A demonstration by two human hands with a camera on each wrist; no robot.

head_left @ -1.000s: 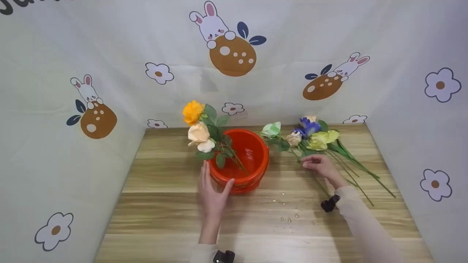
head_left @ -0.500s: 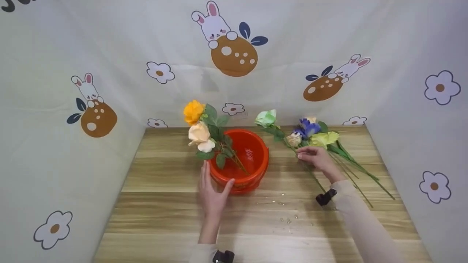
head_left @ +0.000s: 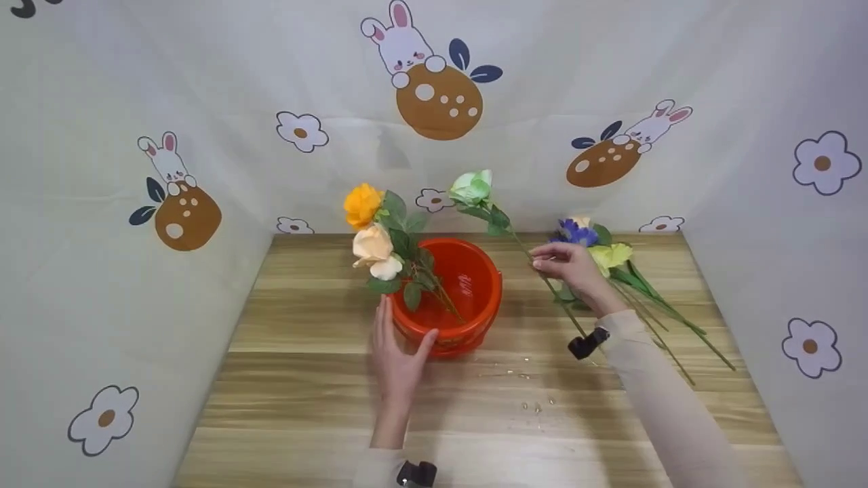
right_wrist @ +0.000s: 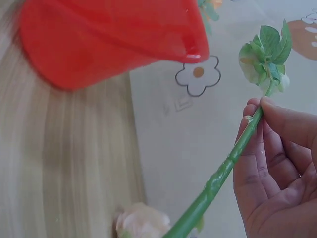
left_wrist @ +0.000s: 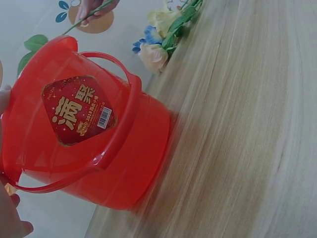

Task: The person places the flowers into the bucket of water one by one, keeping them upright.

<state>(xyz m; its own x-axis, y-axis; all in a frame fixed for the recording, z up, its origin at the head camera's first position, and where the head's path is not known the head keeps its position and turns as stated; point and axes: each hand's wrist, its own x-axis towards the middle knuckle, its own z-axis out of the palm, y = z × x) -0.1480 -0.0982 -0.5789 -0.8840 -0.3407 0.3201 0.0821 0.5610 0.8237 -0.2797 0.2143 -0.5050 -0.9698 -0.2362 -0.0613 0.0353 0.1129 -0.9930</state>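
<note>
A pale green artificial rose (head_left: 472,186) is raised off the table, leaning with its bloom up and to the left. My right hand (head_left: 568,270) pinches its green stem (right_wrist: 213,183) between thumb and fingers. The red plastic bucket (head_left: 478,271) stands upright at mid-table, with a label (left_wrist: 79,110) on its side. My left hand (head_left: 397,369) rests against the bucket's near left side, fingers extended and thumb at the rim. An orange rose (head_left: 363,205) and a peach rose (head_left: 373,245) lean out of the bucket to the left, stems inside.
Right of the bucket lie more artificial flowers: a blue one (head_left: 575,232), a yellow one (head_left: 612,257) and pale roses, one being a peach rose (left_wrist: 152,57). Small clear bits (head_left: 538,407) are scattered on the wooden table (head_left: 298,400). A printed cloth (head_left: 224,81) encloses the back and sides.
My right hand has lifted the pale green rose from the flowers on the table, moving up and left toward the bucket. My left hand has stayed at the bucket.
</note>
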